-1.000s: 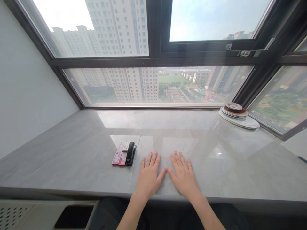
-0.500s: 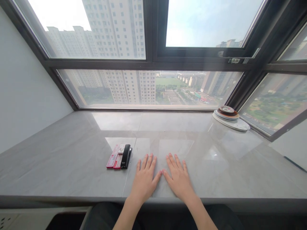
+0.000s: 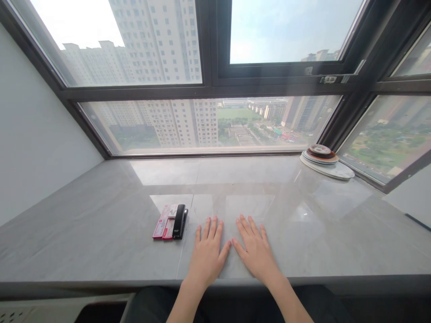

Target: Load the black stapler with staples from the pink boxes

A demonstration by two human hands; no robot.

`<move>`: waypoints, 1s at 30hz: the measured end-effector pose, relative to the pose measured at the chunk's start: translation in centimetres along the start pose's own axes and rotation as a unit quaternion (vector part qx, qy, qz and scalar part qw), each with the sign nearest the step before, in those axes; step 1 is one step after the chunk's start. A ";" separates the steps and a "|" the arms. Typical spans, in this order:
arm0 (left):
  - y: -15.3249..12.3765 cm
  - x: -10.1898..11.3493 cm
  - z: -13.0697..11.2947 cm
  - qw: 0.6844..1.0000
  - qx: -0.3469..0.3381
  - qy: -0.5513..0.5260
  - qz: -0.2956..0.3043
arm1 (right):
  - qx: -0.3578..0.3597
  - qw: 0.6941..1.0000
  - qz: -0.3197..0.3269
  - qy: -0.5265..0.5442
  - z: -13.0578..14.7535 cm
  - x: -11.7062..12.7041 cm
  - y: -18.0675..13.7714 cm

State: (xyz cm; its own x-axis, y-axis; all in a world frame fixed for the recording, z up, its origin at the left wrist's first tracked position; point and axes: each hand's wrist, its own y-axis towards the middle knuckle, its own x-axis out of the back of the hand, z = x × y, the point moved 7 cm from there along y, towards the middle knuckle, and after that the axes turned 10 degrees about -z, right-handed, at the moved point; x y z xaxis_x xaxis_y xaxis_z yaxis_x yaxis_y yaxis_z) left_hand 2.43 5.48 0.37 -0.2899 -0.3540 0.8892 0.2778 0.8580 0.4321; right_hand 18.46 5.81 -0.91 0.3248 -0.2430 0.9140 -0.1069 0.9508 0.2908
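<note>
My left hand [image 3: 207, 253] lies flat on the grey stone sill [image 3: 101, 233], palm down with the fingers spread. Beside it, my right hand [image 3: 256, 251] rests the same way, and the two thumbs point toward each other with a small gap. Neither hand holds anything. To the left of my left hand, and apart from it, lies a black stapler [image 3: 179, 221]. Against the stapler's left side are flat red, pink and white packages [image 3: 160, 222], with a small pale box [image 3: 173, 211] at their far end. The print on them is too small to read.
A stack of plates [image 3: 326, 162] sits in the far right corner by the window [image 3: 208, 92]. A white wall [image 3: 37, 130] bounds the left side. The sill's front edge [image 3: 101, 282] runs just above my lap. A thin dark strip [image 3: 417, 221] shows at the far right.
The whole view has tilted and shifted slightly, so things sit a little further right in the picture. Both hands keep their place and pose on the sill, and nothing has been picked up.
</note>
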 end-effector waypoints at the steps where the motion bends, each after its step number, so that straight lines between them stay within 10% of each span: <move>1: 0.0 0.0 0.0 1.000 0.000 -0.001 0.000 | 0.000 1.000 -0.001 0.002 0.0 0.0 0.0; 18: -1.1 0.7 -0.3 1.000 -0.010 0.024 -0.013 | -0.058 0.996 -0.028 0.057 0.0 0.2 1.4; 30: -2.4 -1.0 0.6 0.998 -0.050 -0.008 -0.038 | 0.042 0.970 0.035 0.235 18.8 -2.3 11.4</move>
State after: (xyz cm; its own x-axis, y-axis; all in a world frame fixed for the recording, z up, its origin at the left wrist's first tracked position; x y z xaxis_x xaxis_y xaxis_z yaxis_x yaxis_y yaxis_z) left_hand 1.48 4.03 -1.59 -0.3277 -0.4091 0.8516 0.3446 0.7875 0.5110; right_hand -1.19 13.59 5.65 0.7052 -0.0451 0.7076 -0.2137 0.9380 0.2728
